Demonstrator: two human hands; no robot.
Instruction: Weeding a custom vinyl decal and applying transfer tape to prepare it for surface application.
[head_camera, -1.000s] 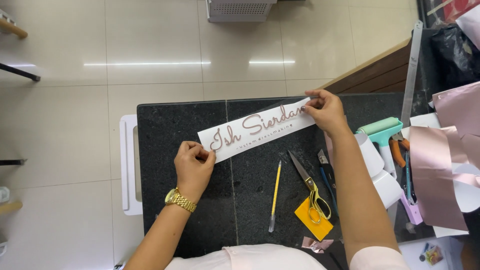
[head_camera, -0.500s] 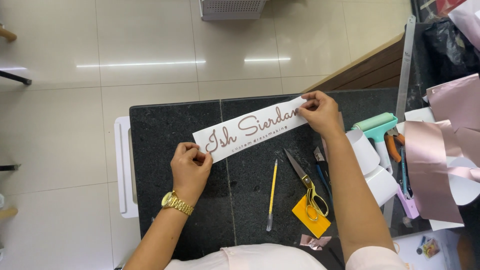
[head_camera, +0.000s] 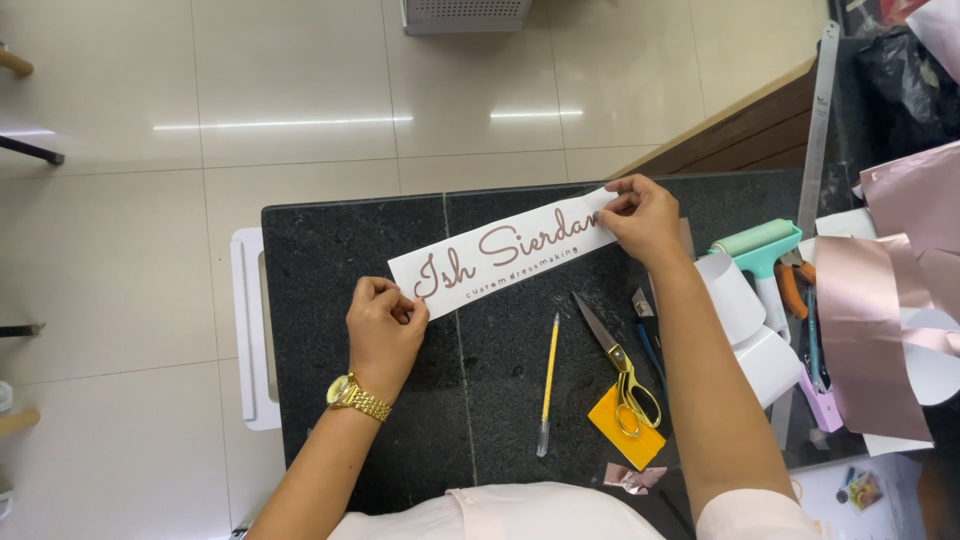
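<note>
1. The dark stone worktop (head_camera: 350, 250) is your landmark. A long white lettering strip (head_camera: 505, 255) lies across its far half, tilted so that the right end sits farther from you than the left.
2. The strip is pale paper with rose-coloured script and a smaller line beneath. It looks thin and nearly flat.
3. Your right hand (head_camera: 645, 220) pinches the strip's far right end, fingers closed on its edge. Your left hand (head_camera: 385, 325) does the same at the near left end, fingertips closed on the corner.
4. In my judgement the main risk is a crease or tear: pull your hands apart unevenly, or twist one end, and thin paper like this could buckle in the middle.
5. If a layer is being peeled at the left corner, which I cannot tell, a sharp pull could lift the fine letters.
6. On the worktop nearer you than the strip lie gold-handled scissors (head_camera: 620, 370) across an orange square (head_camera: 625, 435); sliding the strip toward you could snag it there.
7. A yellow pen (head_camera: 548, 380) lies just left of the scissors.
</note>
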